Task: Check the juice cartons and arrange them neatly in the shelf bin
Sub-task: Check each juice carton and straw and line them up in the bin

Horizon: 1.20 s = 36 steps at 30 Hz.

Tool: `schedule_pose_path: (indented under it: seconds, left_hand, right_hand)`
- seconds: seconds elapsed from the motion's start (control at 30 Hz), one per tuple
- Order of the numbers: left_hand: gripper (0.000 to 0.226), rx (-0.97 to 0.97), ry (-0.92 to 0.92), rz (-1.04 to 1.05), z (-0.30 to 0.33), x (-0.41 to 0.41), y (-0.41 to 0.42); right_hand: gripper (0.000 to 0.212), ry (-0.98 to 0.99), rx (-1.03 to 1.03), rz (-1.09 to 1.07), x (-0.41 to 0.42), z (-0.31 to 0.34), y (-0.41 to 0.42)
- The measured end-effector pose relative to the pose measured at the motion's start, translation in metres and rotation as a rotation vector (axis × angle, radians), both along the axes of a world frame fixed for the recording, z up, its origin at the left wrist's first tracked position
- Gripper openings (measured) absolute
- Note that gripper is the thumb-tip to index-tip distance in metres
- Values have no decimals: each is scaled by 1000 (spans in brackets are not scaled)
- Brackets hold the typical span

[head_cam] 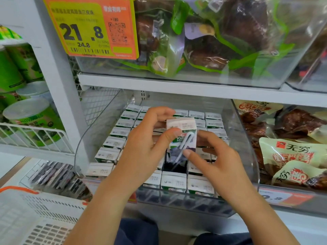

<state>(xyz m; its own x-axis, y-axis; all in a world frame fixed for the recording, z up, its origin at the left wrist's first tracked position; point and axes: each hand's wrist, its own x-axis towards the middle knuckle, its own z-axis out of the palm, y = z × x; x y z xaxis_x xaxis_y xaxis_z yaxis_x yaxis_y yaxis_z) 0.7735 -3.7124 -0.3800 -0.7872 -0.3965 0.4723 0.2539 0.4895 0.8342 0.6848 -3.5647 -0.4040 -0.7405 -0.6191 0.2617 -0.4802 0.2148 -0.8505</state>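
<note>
I'm holding one white-green juice carton [182, 133] upright, straw side facing me, w/ packed cartons [122, 132] standing in clear shelf bin [247, 138].

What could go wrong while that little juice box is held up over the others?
The left hand holds the lifted carton by thumb and fingers only, so it might slip onto the packed cartons. The right hand touches its straw, which could peel off. The dark gap looks snug; pushing might dent it.

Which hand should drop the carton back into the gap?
Left. The left hand already grips the carton, directly above the gap. The right hand only touches the carton's straw side.
</note>
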Motion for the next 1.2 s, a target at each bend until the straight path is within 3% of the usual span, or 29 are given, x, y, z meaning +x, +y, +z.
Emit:
schedule_pose_path:
  seconds: [0.1, 0.37, 0.9, 1.2]
  left_hand:
    - [22, 45, 3, -19, 1, 1, 2]
    - [46, 73, 22, -84, 3, 1, 7]
    - [37, 85, 15, -75, 2, 1, 5]
    - [32, -39, 58, 18, 1, 1, 7]
  right_hand:
    - [35, -28, -32, -10, -1, 0, -1]
    - [34, -46, -179, -1, 0, 1, 3]
    - [40, 11, -190, -9, 1, 5, 5]
    - [38, -202, -201, 66, 1, 6, 1]
